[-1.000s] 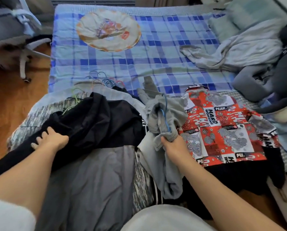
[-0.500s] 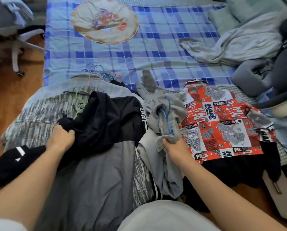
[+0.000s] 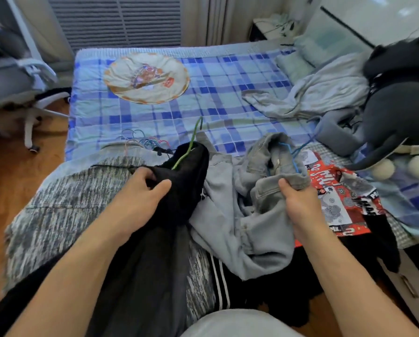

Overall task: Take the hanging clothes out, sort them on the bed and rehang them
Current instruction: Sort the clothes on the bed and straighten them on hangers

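L hand [image 3: 140,190] grips black garment [image 3: 186,181] bunched at bed's [image 3: 228,93] near edge, green hanger [image 3: 191,144] sticking out. R hand [image 3: 298,203] pinches grey garment [image 3: 247,215] w/ blue hanger [image 3: 291,156], just left of red print shirt [image 3: 344,198]. Spare hangers [image 3: 143,142] behind the pile.

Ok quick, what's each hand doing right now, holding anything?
Left hand: fingers grip the black garment with the green hanger in it.
Right hand: fingers grip the grey garment on the blue hanger.
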A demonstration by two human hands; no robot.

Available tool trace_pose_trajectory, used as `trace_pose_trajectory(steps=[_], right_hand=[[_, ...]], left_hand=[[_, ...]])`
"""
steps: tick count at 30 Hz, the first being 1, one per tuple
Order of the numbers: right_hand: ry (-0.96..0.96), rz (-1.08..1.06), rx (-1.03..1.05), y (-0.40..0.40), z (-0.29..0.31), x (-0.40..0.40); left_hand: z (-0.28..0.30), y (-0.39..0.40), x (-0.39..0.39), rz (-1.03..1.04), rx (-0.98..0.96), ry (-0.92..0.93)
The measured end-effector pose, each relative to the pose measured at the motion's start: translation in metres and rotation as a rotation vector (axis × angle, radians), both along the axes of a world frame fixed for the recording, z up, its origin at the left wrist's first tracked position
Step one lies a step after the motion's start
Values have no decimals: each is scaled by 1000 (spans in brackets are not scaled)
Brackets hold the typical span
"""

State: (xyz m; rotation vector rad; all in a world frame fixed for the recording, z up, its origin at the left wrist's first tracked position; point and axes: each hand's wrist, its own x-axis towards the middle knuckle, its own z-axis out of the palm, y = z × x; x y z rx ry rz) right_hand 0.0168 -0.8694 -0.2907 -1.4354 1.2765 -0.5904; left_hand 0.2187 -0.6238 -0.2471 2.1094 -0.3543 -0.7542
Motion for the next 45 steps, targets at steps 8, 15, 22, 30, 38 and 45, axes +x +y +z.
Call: trace_pose_trajectory(steps=[8, 15, 22, 30, 38, 45], right_hand=[[-137, -91, -385, -49, 210, -102], [-315, -210, -543, -47, 328, -209], [-267, -387, -694, -32, 332, -329], [-62, -557, -649, -14, 275, -422], [105, -838, -434, -25, 191, -460], [312, -838, -394, -50, 155, -403]], left_hand=[[197, -56, -45, -345, -62, -261], [311, -120, -136, -484, -348, -260], [293, -169, -263, -470, -616, -54], [259, -234, -389, -647, -736, 223], [205, -300, -396, -661, -711, 454], [76, -358, -258, -519, -467, 582]])
